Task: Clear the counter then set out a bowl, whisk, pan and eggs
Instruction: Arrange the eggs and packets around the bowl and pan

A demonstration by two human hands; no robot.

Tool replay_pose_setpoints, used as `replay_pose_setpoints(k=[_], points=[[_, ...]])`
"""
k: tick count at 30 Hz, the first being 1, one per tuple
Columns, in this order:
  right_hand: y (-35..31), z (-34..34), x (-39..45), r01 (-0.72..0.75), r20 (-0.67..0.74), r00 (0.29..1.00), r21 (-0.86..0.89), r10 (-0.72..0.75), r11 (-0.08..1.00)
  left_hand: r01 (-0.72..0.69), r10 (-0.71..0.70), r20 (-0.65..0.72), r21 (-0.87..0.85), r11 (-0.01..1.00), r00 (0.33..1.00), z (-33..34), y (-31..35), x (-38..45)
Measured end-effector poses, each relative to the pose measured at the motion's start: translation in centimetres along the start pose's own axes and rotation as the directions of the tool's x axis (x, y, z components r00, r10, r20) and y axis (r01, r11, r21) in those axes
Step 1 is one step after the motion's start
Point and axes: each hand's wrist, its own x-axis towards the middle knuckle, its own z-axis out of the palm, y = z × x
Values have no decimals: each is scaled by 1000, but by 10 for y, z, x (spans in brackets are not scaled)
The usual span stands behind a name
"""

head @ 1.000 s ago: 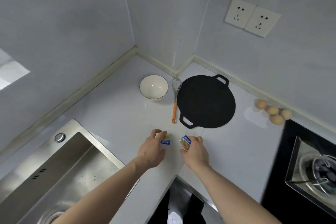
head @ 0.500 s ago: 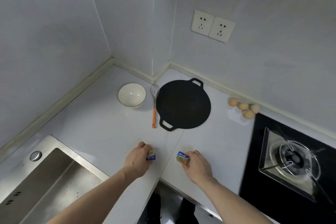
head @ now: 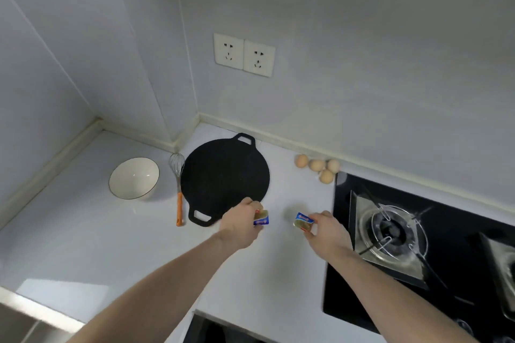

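The left hand (head: 241, 224) pinched one small blue-labelled packet (head: 261, 217); the right hand (head: 326, 231) pinched another (head: 303, 221), above the white counter (head: 83, 237) beside the black pan (head: 225, 179).

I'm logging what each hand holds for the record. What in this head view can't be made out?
- Print on the packet in the left hand: too small.
- Packet in the right hand: partly hidden by the fingers.
- Gas stove: right part cut off by the frame edge.
- Sink: cut off at the bottom left corner.
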Motion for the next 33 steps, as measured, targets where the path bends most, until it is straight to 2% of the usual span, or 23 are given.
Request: replay_pose_setpoints(k=[7,20,29,33], points=[[30,-23,48,-35,-19,999,-44,34,998,-53,40,108,112,992,993,13,48,65],[53,-8,113,-46,-17,999,-53,45,998,-85,53,141,230,970,989,41,74,125],[65,5,115,-61,-23,998,-77,59,995,-99,86,103,132,986,991,54,84,135],[63,12,95,33,-25,999,-84,-35,996,-129,128,26,73,989,991,69,76,101]])
